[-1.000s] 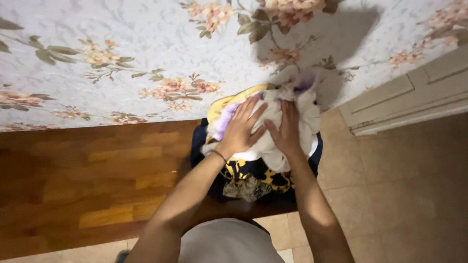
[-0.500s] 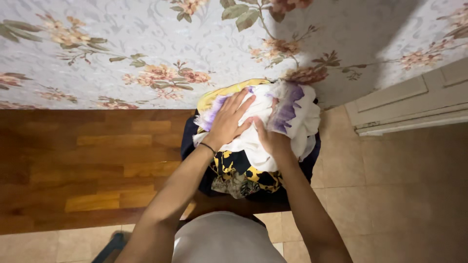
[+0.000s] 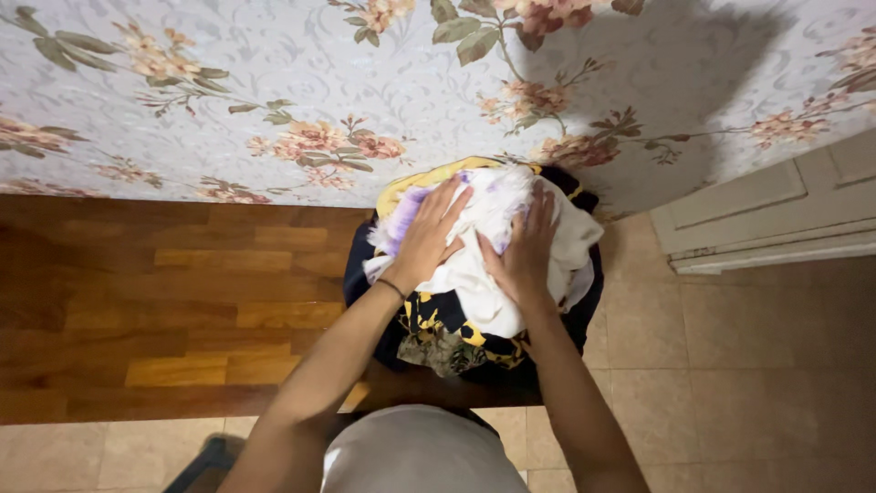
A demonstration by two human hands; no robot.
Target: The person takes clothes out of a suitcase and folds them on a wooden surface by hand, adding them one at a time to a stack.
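1. The floral bedspread (image 3: 274, 82), pale grey cloth with pink blossoms and green leaves, fills the frame from nine o'clock round to two o'clock.
2. The polished brown wooden bed frame (image 3: 164, 301) runs along below it, from nine o'clock towards the centre.
3. The beige tiled floor (image 3: 730, 365) takes the four o'clock corner, with a cream panelled cabinet (image 3: 776, 210) at three o'clock.
4. The heap of clothes (image 3: 474, 338), dark cloth with yellow pattern, sits on the end of the frame at centre.
5. The white garment with purple patches (image 3: 493, 283) lies on top of that heap.
6. The left hand (image 3: 424, 242) lies flat on the garment, fingers spread, pinching nothing.
7. The right hand (image 3: 525, 251) lies just beside it at three o'clock, also splayed and pressing down.
8. Judged from this, the step in hand is flattening the garment onto the heap; the next move would call for an even push or a fresh grasp at an edge.
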